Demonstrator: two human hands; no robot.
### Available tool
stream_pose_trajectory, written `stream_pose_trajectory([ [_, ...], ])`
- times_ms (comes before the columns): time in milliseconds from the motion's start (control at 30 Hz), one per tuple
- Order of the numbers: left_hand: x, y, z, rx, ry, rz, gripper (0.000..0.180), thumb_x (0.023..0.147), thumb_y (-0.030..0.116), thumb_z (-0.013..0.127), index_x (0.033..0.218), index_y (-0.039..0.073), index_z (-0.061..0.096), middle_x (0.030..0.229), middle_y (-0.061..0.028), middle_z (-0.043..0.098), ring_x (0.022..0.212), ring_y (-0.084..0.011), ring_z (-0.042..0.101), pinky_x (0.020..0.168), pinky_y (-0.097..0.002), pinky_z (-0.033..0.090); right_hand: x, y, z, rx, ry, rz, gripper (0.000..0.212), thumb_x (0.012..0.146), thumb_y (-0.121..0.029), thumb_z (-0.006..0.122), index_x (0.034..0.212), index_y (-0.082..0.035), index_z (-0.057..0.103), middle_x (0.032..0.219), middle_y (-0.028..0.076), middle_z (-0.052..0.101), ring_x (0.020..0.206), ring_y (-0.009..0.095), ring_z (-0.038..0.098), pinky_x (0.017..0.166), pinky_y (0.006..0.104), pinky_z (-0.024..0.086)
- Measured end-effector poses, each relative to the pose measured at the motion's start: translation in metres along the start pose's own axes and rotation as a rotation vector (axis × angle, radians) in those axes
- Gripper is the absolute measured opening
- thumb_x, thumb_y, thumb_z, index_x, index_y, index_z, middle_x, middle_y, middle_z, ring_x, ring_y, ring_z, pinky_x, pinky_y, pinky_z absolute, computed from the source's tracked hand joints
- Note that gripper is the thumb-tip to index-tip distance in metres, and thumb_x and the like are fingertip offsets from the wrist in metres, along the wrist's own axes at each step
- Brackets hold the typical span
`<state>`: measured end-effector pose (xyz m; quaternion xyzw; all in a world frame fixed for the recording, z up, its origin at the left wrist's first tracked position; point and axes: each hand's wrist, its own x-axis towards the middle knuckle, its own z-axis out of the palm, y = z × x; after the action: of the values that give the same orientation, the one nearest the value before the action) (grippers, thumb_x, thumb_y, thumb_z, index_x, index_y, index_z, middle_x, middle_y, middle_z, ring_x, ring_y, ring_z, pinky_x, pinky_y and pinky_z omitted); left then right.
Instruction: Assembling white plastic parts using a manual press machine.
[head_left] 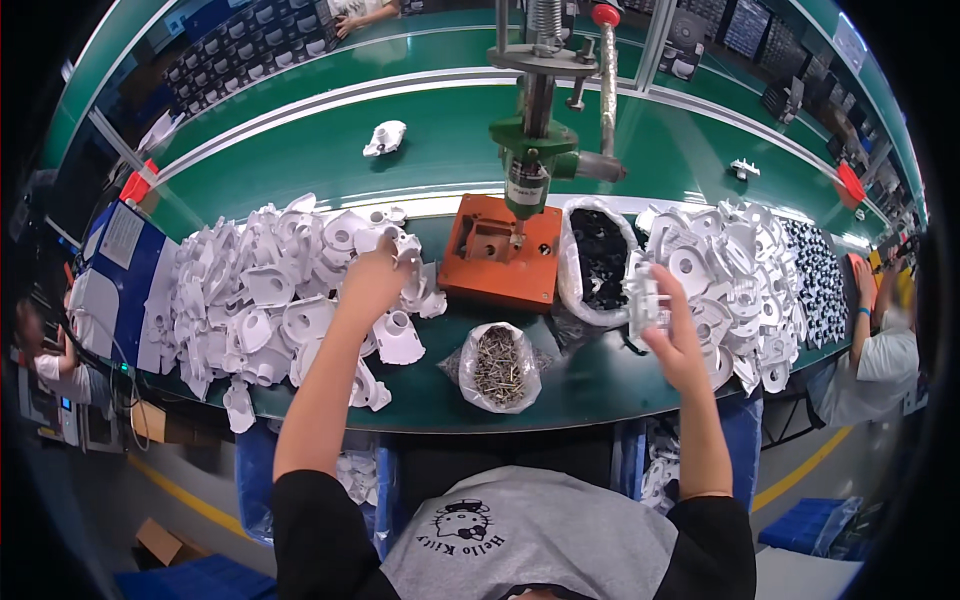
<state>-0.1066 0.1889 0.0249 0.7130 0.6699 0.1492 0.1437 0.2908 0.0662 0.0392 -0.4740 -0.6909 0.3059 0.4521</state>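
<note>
My left hand (374,282) reaches to the right edge of a large heap of white plastic parts (270,285). Its fingers are closed on a white plastic part (408,250) at the top of that heap, partly hidden by the fingers. My right hand (678,335) holds another white plastic part (645,300) upright, with the thumb below and the fingers behind it. Between my hands stands an orange fixture block (500,275) with a recess, under the green head of a press (527,170). Nearer me is a bag of screws (500,370).
An open bag of black parts (600,255) stands right of the fixture. A second white heap (735,270) and many small dark parts (815,285) lie farther right. Single white parts rest on the green conveyor (300,140). Blue bins (260,470) hang below the table edge; other people work nearby.
</note>
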Motion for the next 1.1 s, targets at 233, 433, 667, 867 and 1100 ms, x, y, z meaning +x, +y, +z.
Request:
stream_pose_trajectory([
  [233,-0.073,0.07,0.001,-1.328,-0.249,0.313,0.036,0.092,0.006,0.056,0.123,-0.002,0.042,0.108,-0.0088,0.059,0.098,-0.0146,0.06,0.085,-0.0281,0.048,0.022,-0.025,0.085,0.446,-0.147,-0.151,0.082,0.074,-0.025,0.075,0.14,-0.002,0.032,0.148,0.018,0.028,0.136,0.028,0.03,0.109,0.0389,0.024],
  [433,-0.108,0.104,0.008,-1.368,-0.397,0.348,0.032,0.09,0.007,0.06,0.117,-0.003,0.045,0.11,-0.0116,0.059,0.099,-0.0145,0.058,0.086,-0.0293,0.048,0.026,-0.04,0.095,0.407,-0.174,-0.273,0.089,0.066,-0.028,0.083,0.139,-0.006,0.038,0.15,0.023,0.023,0.14,0.032,0.024,0.111,0.0416,0.019],
  [667,-0.123,0.108,0.024,-1.372,-0.411,0.256,0.027,0.091,0.006,0.059,0.112,-0.003,0.046,0.102,-0.0098,0.06,0.092,-0.0112,0.058,0.078,-0.0254,0.048,0.006,-0.024,0.099,0.377,-0.101,-0.302,0.077,0.07,-0.031,0.08,0.134,-0.007,0.045,0.148,0.023,0.029,0.136,0.035,0.032,0.108,0.042,0.027],
  [867,-0.126,0.115,0.025,-1.439,-0.353,0.169,0.023,0.088,0.001,0.058,0.107,-0.002,0.046,0.101,-0.0106,0.058,0.089,-0.0122,0.058,0.073,-0.0244,0.047,0.003,-0.02,0.105,0.311,-0.057,-0.318,0.075,0.076,-0.052,0.069,0.132,-0.006,0.049,0.147,0.02,0.03,0.135,0.036,0.032,0.109,0.0429,0.027],
  [1100,-0.13,0.119,0.024,-1.523,-0.414,0.114,0.018,0.088,0.005,0.059,0.097,0.003,0.043,0.08,-0.0059,0.059,0.059,-0.0057,0.052,0.049,-0.0172,0.038,-0.002,-0.029,0.105,0.622,-0.228,-0.059,0.076,0.077,-0.054,0.068,0.135,-0.011,0.047,0.145,0.015,0.033,0.133,0.029,0.036,0.103,0.0404,0.033],
])
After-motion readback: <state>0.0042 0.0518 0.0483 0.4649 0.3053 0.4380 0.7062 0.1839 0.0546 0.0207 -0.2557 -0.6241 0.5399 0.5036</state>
